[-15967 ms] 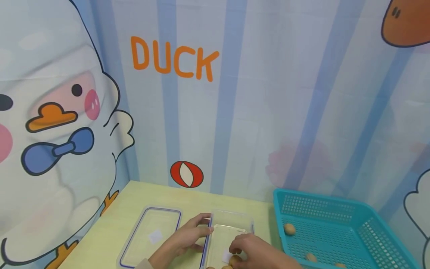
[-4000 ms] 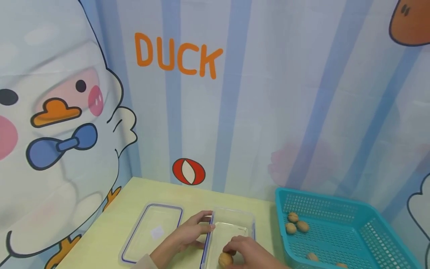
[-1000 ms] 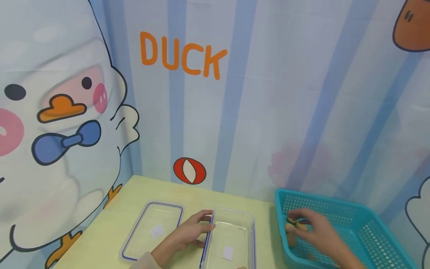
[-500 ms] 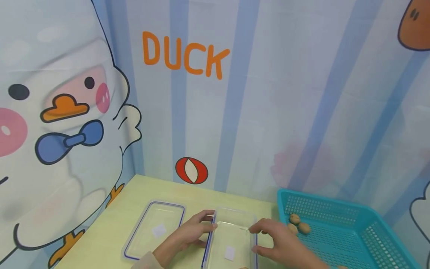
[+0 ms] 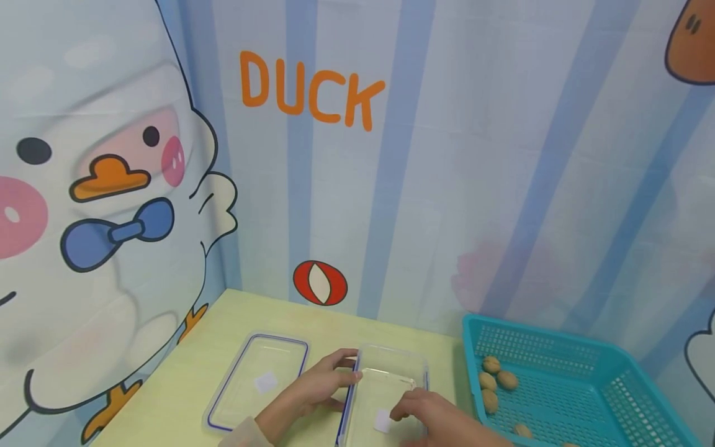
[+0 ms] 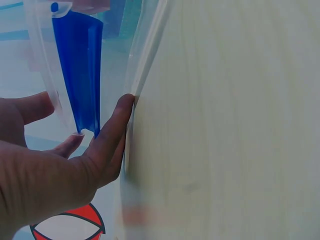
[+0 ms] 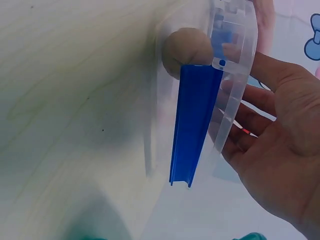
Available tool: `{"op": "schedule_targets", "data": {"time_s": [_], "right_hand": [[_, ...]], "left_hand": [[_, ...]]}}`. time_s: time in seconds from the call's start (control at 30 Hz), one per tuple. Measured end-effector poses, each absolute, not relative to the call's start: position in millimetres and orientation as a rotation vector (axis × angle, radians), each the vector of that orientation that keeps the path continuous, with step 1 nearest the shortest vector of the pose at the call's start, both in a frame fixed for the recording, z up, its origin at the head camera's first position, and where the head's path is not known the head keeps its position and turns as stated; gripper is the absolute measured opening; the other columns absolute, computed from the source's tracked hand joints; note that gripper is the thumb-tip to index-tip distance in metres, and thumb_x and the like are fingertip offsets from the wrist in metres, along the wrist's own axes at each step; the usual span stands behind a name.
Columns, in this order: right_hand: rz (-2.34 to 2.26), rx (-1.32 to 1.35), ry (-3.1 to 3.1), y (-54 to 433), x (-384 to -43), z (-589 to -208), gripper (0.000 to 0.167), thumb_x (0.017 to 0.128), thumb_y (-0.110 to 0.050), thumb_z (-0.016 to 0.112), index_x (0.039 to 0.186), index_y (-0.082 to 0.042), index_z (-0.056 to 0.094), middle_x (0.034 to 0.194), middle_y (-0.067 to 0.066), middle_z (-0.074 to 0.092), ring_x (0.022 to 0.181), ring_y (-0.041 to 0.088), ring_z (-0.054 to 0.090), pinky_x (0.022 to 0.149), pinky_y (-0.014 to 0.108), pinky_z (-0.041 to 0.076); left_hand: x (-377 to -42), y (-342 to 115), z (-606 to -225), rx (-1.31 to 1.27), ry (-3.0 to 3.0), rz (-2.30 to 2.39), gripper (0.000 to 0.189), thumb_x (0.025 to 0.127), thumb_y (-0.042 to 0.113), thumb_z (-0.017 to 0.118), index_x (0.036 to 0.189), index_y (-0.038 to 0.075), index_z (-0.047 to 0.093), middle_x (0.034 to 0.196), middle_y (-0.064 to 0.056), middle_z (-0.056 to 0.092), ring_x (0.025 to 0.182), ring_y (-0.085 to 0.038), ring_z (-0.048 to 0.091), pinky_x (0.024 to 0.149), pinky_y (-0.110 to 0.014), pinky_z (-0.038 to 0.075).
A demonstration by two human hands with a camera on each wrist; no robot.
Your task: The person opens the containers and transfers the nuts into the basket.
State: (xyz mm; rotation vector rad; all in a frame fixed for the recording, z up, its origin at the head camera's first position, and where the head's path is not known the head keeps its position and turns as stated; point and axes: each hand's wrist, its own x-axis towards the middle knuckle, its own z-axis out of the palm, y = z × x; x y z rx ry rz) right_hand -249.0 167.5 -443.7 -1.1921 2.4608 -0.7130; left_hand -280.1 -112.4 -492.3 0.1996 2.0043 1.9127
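A clear plastic food container [image 5: 365, 410] with blue latches stands on the table. My left hand [image 5: 326, 383] grips its left wall, thumb on the rim and fingers outside; in the left wrist view that hand [image 6: 85, 155] is beside a blue latch [image 6: 80, 75]. Inside the container, toward the near end, a walnut [image 7: 187, 52] shows through the wall in the right wrist view. My right hand [image 5: 432, 419] dips into the container, its fingers loosely bent, apart from the walnut as far as shows. Some fingertips of this hand [image 7: 285, 115] are seen only blurred through the plastic.
To the right stands a turquoise perforated basket [image 5: 614, 360] with several walnuts [image 5: 507, 380], mostly at its left side. The container's lid [image 5: 259, 382], edged with a blue seal, lies left of my left hand. A printed curtain [image 5: 436, 174] hangs behind the table.
Walnuts have gone from the container to the basket, one more since four seconds ago. My right hand has come back from the basket into the container. The left hand stays on the container.
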Motion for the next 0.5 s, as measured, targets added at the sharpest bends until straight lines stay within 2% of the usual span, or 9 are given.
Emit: {"op": "schedule_targets", "data": {"time_s": [0.23,0.37,0.5], "right_hand": [[-0.674,-1.163,2.421,165.2,-253.7,-447.9,0.033,0.095,-0.035,0.082,0.12,-0.014,0.077,0.111,-0.012,0.071,0.102,0.005,0.063,0.087,0.029,0.057],[-0.622,-1.278,2.375,168.2,-260.7,-455.1,0.036,0.099,-0.041,0.076,0.121,-0.012,0.077,0.11,-0.013,0.071,0.098,0.0,0.061,0.079,0.03,0.057],[-0.595,-1.294,2.349,166.3,-262.9,-456.8,0.032,0.101,-0.039,0.074,0.117,-0.012,0.078,0.105,-0.015,0.071,0.093,-0.002,0.06,0.076,0.028,0.057]], "left_hand": [[-280.1,-112.5,-492.2,0.197,2.006,1.911,0.061,0.104,0.021,0.07,0.157,0.005,0.044,0.154,-0.024,0.045,0.13,-0.04,0.054,0.084,-0.057,0.06],[-280.6,-112.4,-493.0,0.197,2.002,1.914,0.061,0.104,0.021,0.069,0.157,0.005,0.044,0.154,-0.024,0.045,0.129,-0.039,0.055,0.083,-0.056,0.061],[-280.5,-112.1,-492.8,0.192,2.004,1.913,0.061,0.104,0.02,0.069,0.157,0.005,0.044,0.154,-0.024,0.045,0.129,-0.039,0.055,0.083,-0.056,0.061]]}}
